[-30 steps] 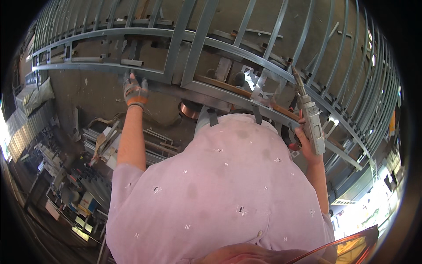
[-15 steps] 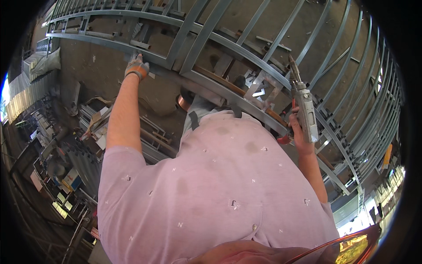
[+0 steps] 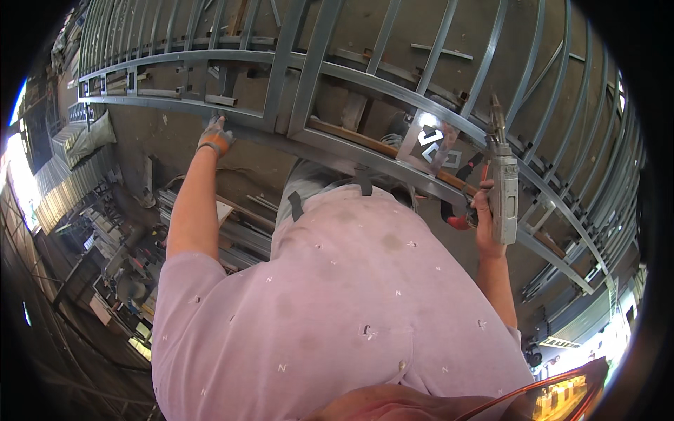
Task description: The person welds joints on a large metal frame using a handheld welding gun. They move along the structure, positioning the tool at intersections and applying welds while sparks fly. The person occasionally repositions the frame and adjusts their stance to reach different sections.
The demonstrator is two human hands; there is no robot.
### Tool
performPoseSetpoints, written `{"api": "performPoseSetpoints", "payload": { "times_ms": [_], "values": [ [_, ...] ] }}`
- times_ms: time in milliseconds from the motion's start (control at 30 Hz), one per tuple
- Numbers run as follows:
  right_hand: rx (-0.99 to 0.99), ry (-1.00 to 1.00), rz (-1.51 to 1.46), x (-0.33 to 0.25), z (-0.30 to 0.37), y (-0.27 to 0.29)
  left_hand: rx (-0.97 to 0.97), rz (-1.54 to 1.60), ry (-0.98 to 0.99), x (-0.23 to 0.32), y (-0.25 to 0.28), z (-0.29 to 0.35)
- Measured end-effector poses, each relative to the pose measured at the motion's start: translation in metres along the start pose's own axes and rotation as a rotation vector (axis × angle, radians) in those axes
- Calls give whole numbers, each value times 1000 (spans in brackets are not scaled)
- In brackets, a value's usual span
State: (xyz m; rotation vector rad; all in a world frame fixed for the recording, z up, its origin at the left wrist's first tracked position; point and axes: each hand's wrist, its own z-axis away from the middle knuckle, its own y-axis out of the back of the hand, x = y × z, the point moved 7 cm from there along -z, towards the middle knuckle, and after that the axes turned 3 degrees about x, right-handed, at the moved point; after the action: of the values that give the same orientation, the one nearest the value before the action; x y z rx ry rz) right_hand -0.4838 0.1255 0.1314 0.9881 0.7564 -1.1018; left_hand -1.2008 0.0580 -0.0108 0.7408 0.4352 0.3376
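Observation:
My left hand (image 3: 216,139), in a grey and orange glove, is closed at the near rail of a grey metal frame (image 3: 175,105), its fingers bent at the edge. My right hand (image 3: 486,219) is wrapped round a grey welding gun (image 3: 504,193) with a boxy body and a narrow metal nozzle pointing away from me. The nozzle is above the frame's bars on the right, apart from my left hand. A red handle-like part (image 3: 458,222) shows beside my right hand; what it belongs to is unclear.
Long parallel metal bars (image 3: 484,59) stretch away on the far right. A shiny plate (image 3: 428,144) with bright reflections lies near the frame's middle. Metal lengths (image 3: 239,242) lie at my left, near corrugated sheets (image 3: 63,193) and a pale wrapped bundle (image 3: 91,133).
The view has shifted, so the frame appears lower at the left. The welding gun has swung a little to the right and stands more upright. My left hand stays at the rail.

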Motion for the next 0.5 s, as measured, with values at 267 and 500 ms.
{"api": "performPoseSetpoints", "payload": {
  "times_ms": [267, 500],
  "values": [
    [93, -39, -85, 7, 27, -44, 46, 6, -116, -9, 6, 11],
    [253, -90, -141, -24, 72, -130, 89, -10, -313, -2, 11, 25]
  ]
}}
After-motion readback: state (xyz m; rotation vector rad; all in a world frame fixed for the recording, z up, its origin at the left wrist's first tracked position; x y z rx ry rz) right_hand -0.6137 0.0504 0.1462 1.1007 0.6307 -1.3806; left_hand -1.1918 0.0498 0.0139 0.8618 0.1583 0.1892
